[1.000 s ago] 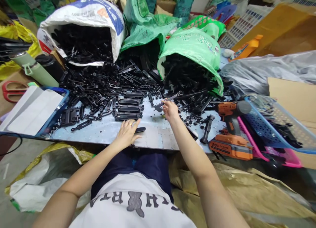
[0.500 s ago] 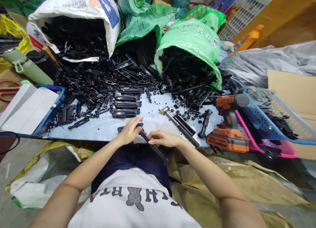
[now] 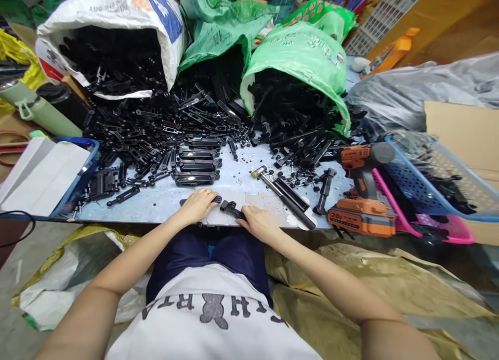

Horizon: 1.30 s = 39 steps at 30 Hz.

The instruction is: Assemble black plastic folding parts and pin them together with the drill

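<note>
At the table's front edge, my left hand [image 3: 199,206] is closed over a flat black link piece [image 3: 217,199], whose rounded end shows past the fingertips. My right hand [image 3: 258,224] grips a longer black plastic arm [image 3: 231,209]; its hinged end points left toward the first piece, with a small gap between them. The palm hides the other end of that arm. Right of my right hand lies a hammer [image 3: 286,201] beside dark straight bars [image 3: 293,192]. Beyond my left hand, several assembled black arms [image 3: 198,165] are stacked in a row.
A cordless drill [image 3: 362,217] stands at the right near a blue basket [image 3: 440,181] and a pink tray [image 3: 458,234]. Heaped black parts [image 3: 144,126] spill from a white sack [image 3: 171,48] and green sacks [image 3: 296,53]. A blue bin [image 3: 88,168] with papers sits left.
The black arm in my right hand has come up from below the table edge onto the tabletop, apart from the link piece. My left hand has shifted slightly left and lower.
</note>
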Each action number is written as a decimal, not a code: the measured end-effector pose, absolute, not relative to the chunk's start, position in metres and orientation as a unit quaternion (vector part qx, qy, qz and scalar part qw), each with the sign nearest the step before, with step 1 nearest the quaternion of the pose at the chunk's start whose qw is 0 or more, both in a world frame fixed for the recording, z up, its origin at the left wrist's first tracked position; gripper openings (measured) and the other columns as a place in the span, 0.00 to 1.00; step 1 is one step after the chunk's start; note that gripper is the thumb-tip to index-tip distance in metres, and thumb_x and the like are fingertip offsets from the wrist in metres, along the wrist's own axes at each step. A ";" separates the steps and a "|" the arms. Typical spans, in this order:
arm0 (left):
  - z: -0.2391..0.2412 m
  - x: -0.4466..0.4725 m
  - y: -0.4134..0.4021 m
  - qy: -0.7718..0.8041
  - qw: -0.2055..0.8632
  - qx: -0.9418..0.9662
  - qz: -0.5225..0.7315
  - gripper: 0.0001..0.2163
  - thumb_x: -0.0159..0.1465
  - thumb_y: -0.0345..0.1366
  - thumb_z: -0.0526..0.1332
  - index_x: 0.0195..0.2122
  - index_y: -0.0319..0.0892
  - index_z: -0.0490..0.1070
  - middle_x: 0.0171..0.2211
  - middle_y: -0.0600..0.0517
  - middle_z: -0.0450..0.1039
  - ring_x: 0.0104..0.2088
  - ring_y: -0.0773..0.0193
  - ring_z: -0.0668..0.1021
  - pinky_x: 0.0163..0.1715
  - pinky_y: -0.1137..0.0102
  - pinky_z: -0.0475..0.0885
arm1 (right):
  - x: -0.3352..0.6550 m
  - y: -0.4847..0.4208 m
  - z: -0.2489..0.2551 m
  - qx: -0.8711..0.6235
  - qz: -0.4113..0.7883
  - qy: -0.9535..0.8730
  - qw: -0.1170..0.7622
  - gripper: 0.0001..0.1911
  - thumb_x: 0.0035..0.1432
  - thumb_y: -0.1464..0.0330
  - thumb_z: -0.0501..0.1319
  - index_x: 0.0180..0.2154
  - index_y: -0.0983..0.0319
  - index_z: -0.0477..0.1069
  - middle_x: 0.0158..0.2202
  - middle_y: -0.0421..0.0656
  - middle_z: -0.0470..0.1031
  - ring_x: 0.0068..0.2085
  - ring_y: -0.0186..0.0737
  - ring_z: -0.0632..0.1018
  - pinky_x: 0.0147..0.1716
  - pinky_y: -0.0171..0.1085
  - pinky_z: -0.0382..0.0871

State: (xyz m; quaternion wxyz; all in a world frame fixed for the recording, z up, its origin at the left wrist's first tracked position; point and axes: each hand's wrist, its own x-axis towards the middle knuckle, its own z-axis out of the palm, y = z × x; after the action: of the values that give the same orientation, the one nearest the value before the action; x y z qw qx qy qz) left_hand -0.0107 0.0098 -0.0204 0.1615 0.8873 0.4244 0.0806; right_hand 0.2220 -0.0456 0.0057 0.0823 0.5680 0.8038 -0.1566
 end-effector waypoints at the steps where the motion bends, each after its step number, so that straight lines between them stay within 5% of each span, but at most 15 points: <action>1: -0.020 -0.011 0.010 0.423 0.166 0.887 0.081 0.14 0.65 0.36 0.53 0.51 0.42 0.64 0.42 0.47 0.69 0.45 0.58 0.71 0.46 0.64 0.66 | 0.223 -0.046 0.009 0.567 -0.152 0.806 0.073 0.15 0.64 0.59 0.48 0.42 0.63 0.63 0.36 0.49 0.73 0.36 0.46 0.75 0.31 0.36 0.61; 5: -0.017 -0.011 0.010 0.417 0.178 0.887 0.085 0.14 0.66 0.35 0.50 0.51 0.41 0.63 0.44 0.47 0.69 0.47 0.58 0.70 0.48 0.63 0.65 | 0.229 -0.038 0.022 0.494 -0.157 0.855 0.033 0.18 0.65 0.55 0.45 0.47 0.59 0.62 0.38 0.46 0.72 0.34 0.41 0.75 0.30 0.34 0.59; 12: -0.012 -0.009 0.011 0.413 0.194 0.887 0.063 0.14 0.65 0.35 0.49 0.52 0.43 0.63 0.45 0.47 0.68 0.48 0.58 0.70 0.48 0.63 0.64 | 0.215 -0.016 0.006 0.393 -0.119 0.909 0.073 0.20 0.65 0.55 0.44 0.41 0.61 0.66 0.36 0.45 0.72 0.33 0.38 0.74 0.27 0.34 0.54; 19: -0.008 -0.005 0.003 0.431 0.168 0.883 0.082 0.29 0.50 0.57 0.62 0.46 0.42 0.63 0.40 0.46 0.69 0.42 0.51 0.72 0.42 0.60 0.66 | 0.207 -0.023 0.010 0.431 -0.038 0.899 0.064 0.23 0.65 0.54 0.40 0.42 0.60 0.66 0.37 0.46 0.71 0.36 0.41 0.72 0.28 0.36 0.52; 26: -0.021 -0.010 -0.001 0.396 0.164 0.891 0.148 0.19 0.58 0.49 0.58 0.43 0.42 0.63 0.38 0.47 0.69 0.41 0.56 0.74 0.40 0.65 0.68 | 0.198 -0.028 0.029 0.430 -0.001 0.901 0.055 0.20 0.66 0.58 0.41 0.43 0.60 0.66 0.37 0.48 0.70 0.37 0.44 0.70 0.33 0.39 0.54; 33: -0.008 0.015 0.013 0.357 0.166 0.916 0.080 0.24 0.56 0.56 0.58 0.43 0.40 0.65 0.39 0.45 0.70 0.43 0.54 0.72 0.41 0.63 0.68 | 0.227 -0.019 0.005 0.409 -0.044 0.911 0.011 0.21 0.65 0.56 0.43 0.40 0.61 0.68 0.37 0.46 0.70 0.38 0.41 0.69 0.34 0.37 0.56; 35: 0.001 0.044 0.039 0.335 0.149 0.926 0.086 0.21 0.61 0.53 0.53 0.43 0.40 0.66 0.44 0.44 0.68 0.48 0.54 0.70 0.46 0.62 0.65 | 0.241 -0.021 -0.011 0.410 -0.053 0.910 -0.019 0.21 0.65 0.55 0.44 0.40 0.62 0.69 0.38 0.46 0.70 0.39 0.41 0.69 0.36 0.38 0.56; 39: 0.010 0.113 0.121 0.446 0.101 0.882 0.112 0.13 0.66 0.31 0.46 0.47 0.38 0.66 0.46 0.42 0.67 0.48 0.55 0.68 0.45 0.63 0.65 | 0.252 -0.035 -0.031 0.430 -0.061 0.900 -0.047 0.21 0.65 0.56 0.45 0.41 0.62 0.70 0.37 0.47 0.70 0.39 0.42 0.68 0.38 0.39 0.58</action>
State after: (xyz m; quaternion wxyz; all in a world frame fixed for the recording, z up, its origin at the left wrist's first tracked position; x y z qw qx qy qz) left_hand 0.1127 0.1213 0.0097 0.1006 0.8821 0.4465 0.1118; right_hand 0.2522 -0.0348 -0.0306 -0.0467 0.4299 0.8996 -0.0610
